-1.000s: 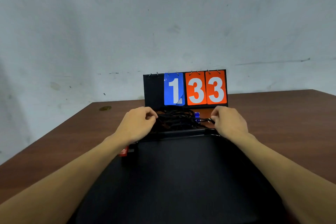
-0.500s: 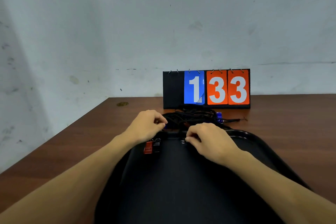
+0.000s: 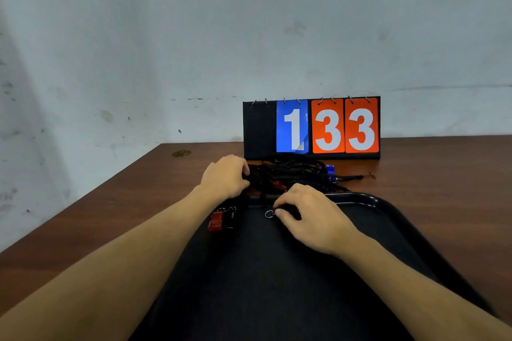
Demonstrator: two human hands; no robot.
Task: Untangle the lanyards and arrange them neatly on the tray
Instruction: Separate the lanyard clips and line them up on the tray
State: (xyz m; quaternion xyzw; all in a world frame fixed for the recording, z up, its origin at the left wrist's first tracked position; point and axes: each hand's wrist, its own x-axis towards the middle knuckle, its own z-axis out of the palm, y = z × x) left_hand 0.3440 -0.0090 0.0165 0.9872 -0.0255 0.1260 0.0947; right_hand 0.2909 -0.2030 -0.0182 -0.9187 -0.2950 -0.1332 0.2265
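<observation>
Fingers (image 3: 280, 212) of right hand (image 3: 313, 220) pinch ring (image 3: 268, 214); left hand (image 3: 224, 178) apparently grips tangled lanyards (image 3: 291, 171).

The bottom edge is cutting off the tray (image 3: 370, 199); the left hand (image 3: 224, 178) and the right hand (image 3: 313, 220) are hiding their grips on the lanyards (image 3: 293, 171).

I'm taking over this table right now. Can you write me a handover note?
Left hand grips the left side of the tangled black lanyards, heaped on the table between the tray and the flip scoreboard.
Right hand pinches a metal ring just over the tray's far rim.
A red clip and a black clip lie at the tray's far left edge.
Done: little; only these ends reach the tray.
Left: untangle the heap, lay each lanyard out.
</observation>
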